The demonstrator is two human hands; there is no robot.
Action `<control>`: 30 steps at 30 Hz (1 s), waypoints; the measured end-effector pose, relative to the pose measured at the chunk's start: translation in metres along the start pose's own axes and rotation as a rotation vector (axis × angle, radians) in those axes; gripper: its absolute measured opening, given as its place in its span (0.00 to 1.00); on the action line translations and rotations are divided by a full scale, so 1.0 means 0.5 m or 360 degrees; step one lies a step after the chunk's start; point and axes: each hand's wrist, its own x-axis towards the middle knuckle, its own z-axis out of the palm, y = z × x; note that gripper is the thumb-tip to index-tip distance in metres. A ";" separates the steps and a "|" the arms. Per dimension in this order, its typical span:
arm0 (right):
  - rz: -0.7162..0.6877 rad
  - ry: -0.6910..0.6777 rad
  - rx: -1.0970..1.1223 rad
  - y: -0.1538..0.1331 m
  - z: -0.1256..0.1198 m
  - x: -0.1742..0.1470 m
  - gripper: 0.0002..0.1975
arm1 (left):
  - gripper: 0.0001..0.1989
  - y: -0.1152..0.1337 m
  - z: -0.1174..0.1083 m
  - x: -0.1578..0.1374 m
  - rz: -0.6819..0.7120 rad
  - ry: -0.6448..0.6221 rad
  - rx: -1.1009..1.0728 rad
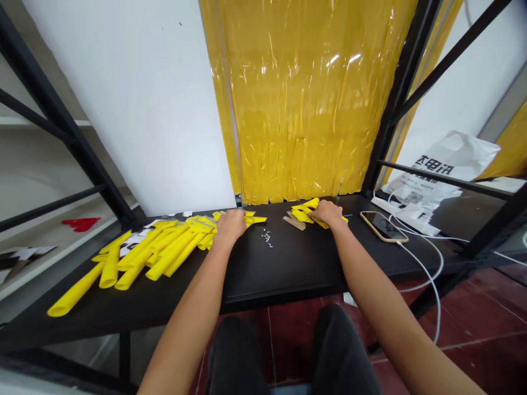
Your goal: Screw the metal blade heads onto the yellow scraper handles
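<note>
My left hand (231,224) is closed over the right end of a pile of yellow rolled tubes (177,249), and a yellow strip juts out from its far side. Its fingertips are hidden beneath the hand. To the right, my right hand (328,212) has its fingers curled down on a small heap of flat yellow pieces (303,213). Beside that heap lies a brown cardboard-like strip (293,220). Between both hands, several tiny silvery bits (267,237), too small to name, are scattered on the black tabletop (284,274).
A phone (383,226) with a white cable rests at the right, near a white power strip (405,215) and a white plastic bag (436,164). Black metal posts (395,99) frame both sides. Behind hangs a yellow plastic curtain (308,109) beside a white panel (152,99).
</note>
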 end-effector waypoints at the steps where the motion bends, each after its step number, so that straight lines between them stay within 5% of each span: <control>1: -0.0009 -0.0016 0.0069 0.000 -0.005 0.001 0.23 | 0.12 0.002 -0.001 0.000 0.0007 0.0046 -0.0017; 5: -0.0131 -0.0097 0.0522 0.000 -0.021 0.000 0.18 | 0.10 0.018 -0.002 0.006 0.0121 0.0353 -0.0259; 8: -0.0246 -0.0305 0.1193 -0.015 -0.022 -0.009 0.16 | 0.08 0.043 0.003 0.014 0.0238 0.0500 -0.0779; 12: -0.0322 -0.0720 0.1999 -0.068 -0.009 -0.036 0.13 | 0.12 0.088 0.015 0.016 0.0115 0.0116 -0.1695; 16: -0.0429 -0.0803 0.2100 -0.132 0.024 -0.077 0.14 | 0.20 0.120 0.029 0.010 -0.0124 -0.0187 -0.2364; 20: -0.0820 -0.0963 0.1947 -0.161 0.054 -0.099 0.18 | 0.18 0.117 0.041 0.015 -0.0338 0.0044 -0.2506; 22: -0.0868 -0.0712 0.1776 -0.152 0.056 -0.089 0.20 | 0.17 0.105 0.037 0.021 -0.0478 0.0127 -0.2585; 26: -0.0690 0.0364 0.1072 -0.096 0.031 -0.040 0.17 | 0.13 0.079 0.010 0.027 -0.0510 -0.0092 -0.2780; 28: -0.0566 0.0557 0.0821 -0.067 0.014 -0.021 0.17 | 0.12 0.070 -0.004 0.026 -0.0426 -0.0297 -0.2807; 30: -0.0501 0.0433 0.0612 -0.046 0.005 -0.011 0.16 | 0.11 0.065 -0.011 0.023 -0.0397 -0.0409 -0.2816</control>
